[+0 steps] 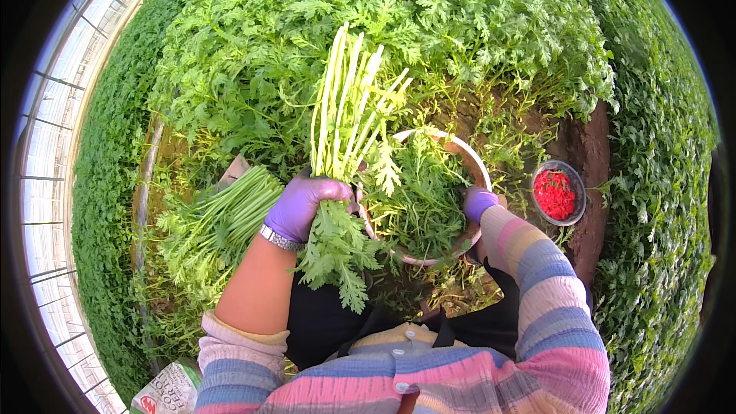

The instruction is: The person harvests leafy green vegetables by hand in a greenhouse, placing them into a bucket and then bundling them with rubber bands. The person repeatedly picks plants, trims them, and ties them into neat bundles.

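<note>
My left hand (pixel 307 201), in a purple glove with a metal watch band at the wrist, grips a bunch of leafy chrysanthemum greens (pixel 345 121). The pale cut stems point up and away from me; lobed leaves hang below the fist. To the right stands a round tub (pixel 486 169) with a pale rim, holding loose greens (pixel 425 195). My right hand (pixel 480 202), also gloved in purple, reaches in at the tub's right side. Its fingers are hidden, so whether they hold anything cannot be seen.
A pile of cut greens (pixel 230 213) lies left of my left hand. A dark bowl (pixel 582 207) of small red ties or bands (pixel 554 194) sits on the soil at right. Dense standing plants (pixel 402 0) rise ahead. A printed bag (pixel 167 388) is at lower left.
</note>
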The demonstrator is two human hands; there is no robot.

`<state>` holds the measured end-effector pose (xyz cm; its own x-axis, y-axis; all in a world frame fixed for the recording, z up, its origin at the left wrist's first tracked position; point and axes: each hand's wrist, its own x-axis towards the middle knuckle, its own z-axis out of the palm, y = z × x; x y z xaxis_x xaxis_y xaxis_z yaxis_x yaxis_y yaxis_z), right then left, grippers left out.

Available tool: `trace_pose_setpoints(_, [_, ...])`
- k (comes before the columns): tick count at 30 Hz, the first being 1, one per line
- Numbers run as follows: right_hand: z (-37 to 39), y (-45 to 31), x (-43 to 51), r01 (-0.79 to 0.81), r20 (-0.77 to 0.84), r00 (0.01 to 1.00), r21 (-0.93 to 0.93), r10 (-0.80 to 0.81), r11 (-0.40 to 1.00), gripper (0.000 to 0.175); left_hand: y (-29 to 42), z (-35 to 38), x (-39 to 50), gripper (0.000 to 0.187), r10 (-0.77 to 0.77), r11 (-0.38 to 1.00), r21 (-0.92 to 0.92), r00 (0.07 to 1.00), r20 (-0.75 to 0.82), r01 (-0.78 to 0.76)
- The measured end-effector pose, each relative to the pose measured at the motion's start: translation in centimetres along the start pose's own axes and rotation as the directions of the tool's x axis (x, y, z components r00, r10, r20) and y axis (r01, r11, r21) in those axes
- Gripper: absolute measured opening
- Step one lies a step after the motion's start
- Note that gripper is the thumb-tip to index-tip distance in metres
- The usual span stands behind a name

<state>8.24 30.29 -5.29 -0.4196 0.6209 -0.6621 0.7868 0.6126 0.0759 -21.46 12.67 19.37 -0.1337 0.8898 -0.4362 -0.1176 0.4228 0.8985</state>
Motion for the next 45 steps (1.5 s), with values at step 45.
trace_pose_setpoints(45, [-16.6,4.5,-16.5,-0.098,-0.528,0.793,0.382,0.304,0.919,0.042,-0.9,3.9,-6.2,0.065,0.157,-0.028,0.957,0.947,-0.282,0.29])
